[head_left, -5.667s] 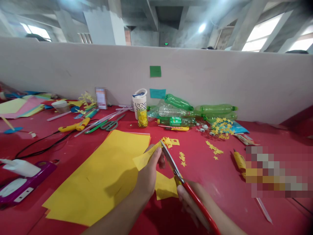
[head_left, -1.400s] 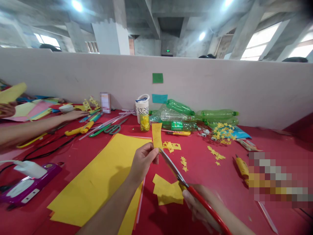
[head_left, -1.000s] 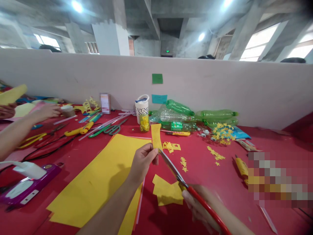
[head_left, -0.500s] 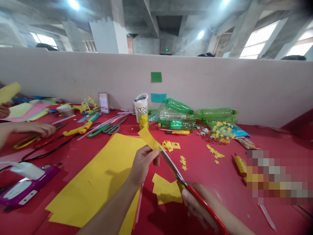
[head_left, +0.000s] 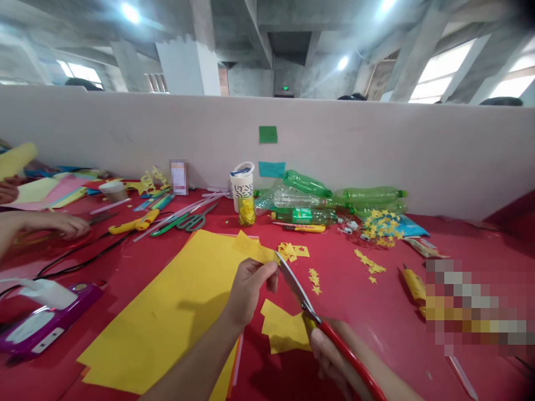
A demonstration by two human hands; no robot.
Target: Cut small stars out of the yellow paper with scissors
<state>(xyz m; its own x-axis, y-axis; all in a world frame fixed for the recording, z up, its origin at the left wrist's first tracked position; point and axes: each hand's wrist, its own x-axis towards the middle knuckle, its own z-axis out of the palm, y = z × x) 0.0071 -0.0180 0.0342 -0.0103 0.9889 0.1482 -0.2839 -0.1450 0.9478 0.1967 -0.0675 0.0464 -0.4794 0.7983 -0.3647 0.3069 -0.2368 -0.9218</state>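
Note:
My left hand (head_left: 249, 287) pinches a small strip of yellow paper (head_left: 264, 255) between thumb and fingers. Wrapped round the red handles of a pair of scissors (head_left: 301, 298) is my right hand (head_left: 338, 351). The blade tips meet the strip's right end, close to my left thumb. Beneath my left arm lies a stack of large yellow sheets (head_left: 167, 295). A yellow paper offcut (head_left: 284, 328) rests under the scissors. Beyond the blades are scraps with star-shaped holes (head_left: 295, 252), and a short row of small yellow stars (head_left: 314, 281) lies to their right.
Green plastic bottles (head_left: 307, 184) and a white cup (head_left: 241, 186) stand along the partition (head_left: 167, 122). More stars (head_left: 382, 228) and a yellow glue gun (head_left: 413, 284) lie right. At left are a purple power strip (head_left: 50, 317), grey scissors (head_left: 194, 221) and another person's hand (head_left: 69, 224).
My left hand has turned the paper strip, which now lies lower and flatter over the yellow sheets. The scissors stay at its right end. The other person's hand at left has shifted slightly.

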